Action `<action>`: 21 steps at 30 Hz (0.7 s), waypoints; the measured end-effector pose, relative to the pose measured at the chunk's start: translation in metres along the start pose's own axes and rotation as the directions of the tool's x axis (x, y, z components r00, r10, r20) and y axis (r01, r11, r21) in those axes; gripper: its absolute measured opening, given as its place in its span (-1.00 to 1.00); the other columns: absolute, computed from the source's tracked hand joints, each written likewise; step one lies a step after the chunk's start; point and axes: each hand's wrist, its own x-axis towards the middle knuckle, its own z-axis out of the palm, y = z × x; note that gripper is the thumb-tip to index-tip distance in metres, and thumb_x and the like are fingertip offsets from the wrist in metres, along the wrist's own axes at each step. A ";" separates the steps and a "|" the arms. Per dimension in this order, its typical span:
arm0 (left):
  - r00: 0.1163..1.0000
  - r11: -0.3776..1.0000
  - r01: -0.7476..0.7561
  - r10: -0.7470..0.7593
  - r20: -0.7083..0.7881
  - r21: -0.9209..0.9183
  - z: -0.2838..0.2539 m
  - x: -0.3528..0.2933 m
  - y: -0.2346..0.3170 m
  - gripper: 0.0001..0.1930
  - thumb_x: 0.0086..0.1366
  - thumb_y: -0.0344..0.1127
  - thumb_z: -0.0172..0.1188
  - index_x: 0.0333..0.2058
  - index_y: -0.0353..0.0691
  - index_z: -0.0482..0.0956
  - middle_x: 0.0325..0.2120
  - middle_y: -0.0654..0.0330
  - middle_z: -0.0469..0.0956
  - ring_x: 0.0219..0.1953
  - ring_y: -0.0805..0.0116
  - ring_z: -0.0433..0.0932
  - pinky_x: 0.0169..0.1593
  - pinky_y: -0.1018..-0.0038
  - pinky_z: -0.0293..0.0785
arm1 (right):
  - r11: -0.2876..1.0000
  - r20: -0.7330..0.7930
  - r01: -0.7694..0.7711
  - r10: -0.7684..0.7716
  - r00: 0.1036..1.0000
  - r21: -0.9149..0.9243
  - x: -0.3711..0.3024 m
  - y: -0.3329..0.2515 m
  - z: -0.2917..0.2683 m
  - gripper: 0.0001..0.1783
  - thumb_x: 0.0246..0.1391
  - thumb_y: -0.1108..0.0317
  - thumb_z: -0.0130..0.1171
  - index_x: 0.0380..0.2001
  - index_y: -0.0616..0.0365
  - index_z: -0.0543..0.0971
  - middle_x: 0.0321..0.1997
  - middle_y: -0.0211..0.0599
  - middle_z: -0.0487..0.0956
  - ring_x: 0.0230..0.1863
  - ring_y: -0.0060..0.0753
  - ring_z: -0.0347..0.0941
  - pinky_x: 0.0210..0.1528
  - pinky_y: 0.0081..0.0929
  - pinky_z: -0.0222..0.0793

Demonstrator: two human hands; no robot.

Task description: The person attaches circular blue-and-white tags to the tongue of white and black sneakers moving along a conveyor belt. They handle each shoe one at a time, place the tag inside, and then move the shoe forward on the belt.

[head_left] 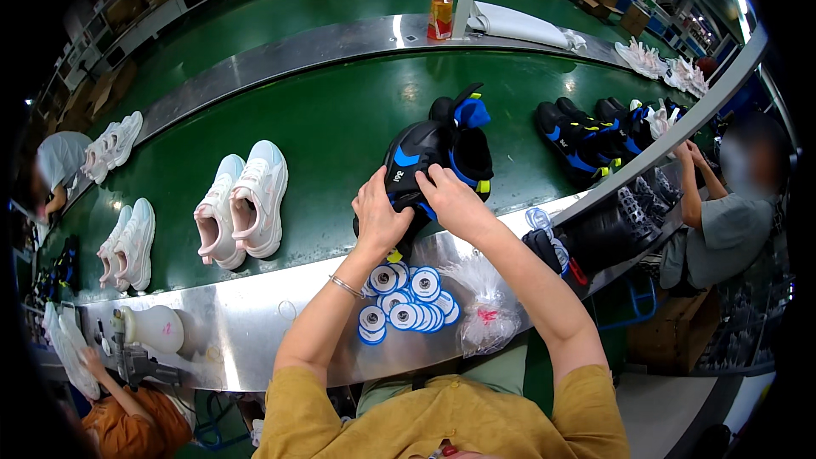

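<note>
A black shoe with blue panels (416, 143) is held over the green belt in front of me. My left hand (379, 211) wraps round its near left side, fingers closed on it. My right hand (456, 202) is closed on the shoe's strap from the right, its fingertips at the small white mark. Just beyond stands another black and blue shoe (469, 153) with yellow tabs and a raised strap. Below my wrists lies a pile of round white tags with blue rims (410, 301), beside a bundle of clear plastic fasteners (484, 304).
White-and-pink shoes (259, 200) stand on the green belt (340, 102) to the left; more black and blue shoes (586, 132) stand right. A spray gun with a white cup (157, 329) rests on the metal ledge. A drink bottle (440, 14) stands opposite. A co-worker (727, 221) sits at right.
</note>
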 end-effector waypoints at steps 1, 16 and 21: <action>1.000 1.000 0.004 -0.004 0.002 -0.015 0.000 -0.001 0.001 -0.19 -0.13 -0.36 0.24 0.20 -0.28 0.18 0.09 -0.14 0.29 0.18 -0.06 0.20 0.23 0.13 0.02 | 1.000 0.012 0.008 -0.007 1.000 -0.024 -0.001 -0.001 0.001 -0.47 -0.18 0.58 0.08 0.00 0.38 0.42 -0.15 -0.09 0.38 -0.17 -0.13 0.36 -0.09 -0.33 0.40; 0.995 0.990 -0.098 0.097 0.012 0.098 -0.005 -0.002 -0.012 -0.37 -0.07 -0.33 0.21 0.10 0.05 0.46 0.12 -0.22 0.27 0.19 -0.08 0.20 0.22 0.12 0.02 | 0.995 -0.007 0.097 -0.097 0.995 -0.014 0.002 -0.004 0.003 -0.42 -0.18 0.64 0.05 0.05 0.35 0.39 -0.15 -0.06 0.36 -0.14 -0.10 0.35 -0.08 -0.31 0.39; 0.994 0.987 -0.105 0.105 0.011 0.125 -0.005 -0.001 -0.011 -0.41 -0.01 -0.33 0.17 0.10 0.07 0.45 0.12 -0.20 0.28 0.20 -0.07 0.20 0.23 0.12 0.02 | 0.998 -0.027 0.063 -0.062 0.998 0.027 0.002 -0.004 0.002 -0.44 -0.17 0.61 0.06 0.04 0.32 0.40 -0.14 -0.06 0.36 -0.13 -0.07 0.35 -0.08 -0.27 0.38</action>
